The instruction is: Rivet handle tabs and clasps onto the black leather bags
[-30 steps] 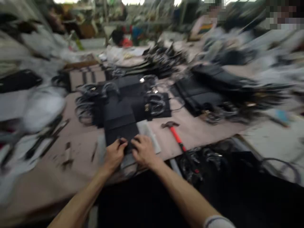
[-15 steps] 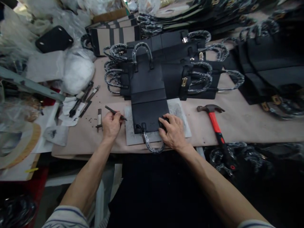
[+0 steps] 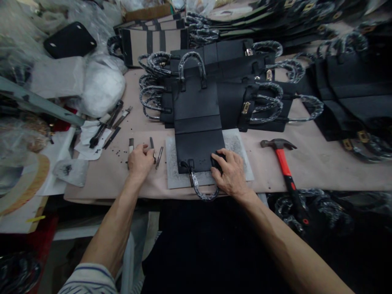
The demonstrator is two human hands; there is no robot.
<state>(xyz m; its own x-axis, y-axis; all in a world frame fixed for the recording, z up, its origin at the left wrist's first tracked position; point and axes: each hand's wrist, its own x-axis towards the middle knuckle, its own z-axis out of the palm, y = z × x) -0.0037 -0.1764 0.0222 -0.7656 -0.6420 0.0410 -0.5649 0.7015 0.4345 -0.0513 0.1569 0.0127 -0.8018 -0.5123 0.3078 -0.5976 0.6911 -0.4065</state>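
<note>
A flat black bag piece point(image 3: 197, 104) with plastic-wrapped handles at both ends lies partly on a grey-white slab point(image 3: 240, 153). My right hand point(image 3: 229, 171) is at its lower right corner, fingers curled round the end of the near handle point(image 3: 206, 195); the grip is partly hidden. To the left, my left hand point(image 3: 141, 161) rests low over the table, thumb and fingers closed at a thin metal rod point(image 3: 152, 143), partly hidden by the fingertips. Just right of it lies a second metal rod point(image 3: 159, 158). Another small tool point(image 3: 131, 143) is half covered by the left hand.
A claw hammer point(image 3: 283, 163) with a red and black handle lies to the right, its grip past the table edge. More black bag pieces point(image 3: 232, 98) are stacked behind. Tools point(image 3: 105, 126), plastic bags and a white bundle point(image 3: 102, 87) crowd the left.
The view swung down from the room to the table. My left hand left the bag piece, carried a dark rod leftward, then lowered to the table. My right hand stayed at the piece's corner.
</note>
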